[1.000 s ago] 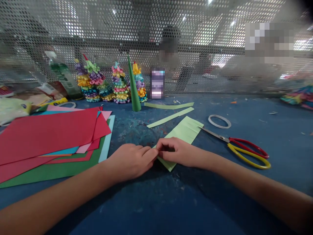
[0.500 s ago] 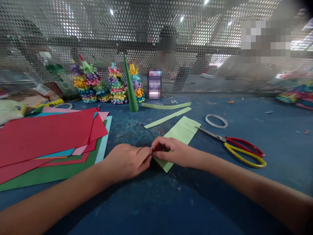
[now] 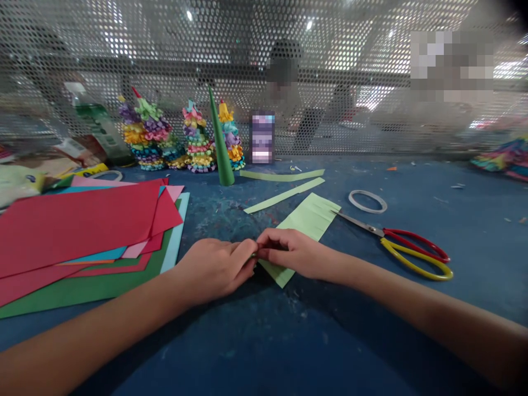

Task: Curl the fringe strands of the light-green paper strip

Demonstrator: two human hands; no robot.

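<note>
Light-green paper (image 3: 310, 218) lies angled, seemingly slit.

Blue table (image 3: 264, 341) — paper stack (image 3: 82, 225), green cone (image 3: 221, 146), two strips (image 3: 284, 196), slit sheet (image 3: 309, 217), white ring (image 3: 370, 211), scissors (image 3: 376, 231)

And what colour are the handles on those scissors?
One red handle, one yellow handle; the head view shows both.

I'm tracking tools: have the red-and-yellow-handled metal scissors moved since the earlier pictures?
No: the scissors hold their place relative to the thin white ring.
</note>
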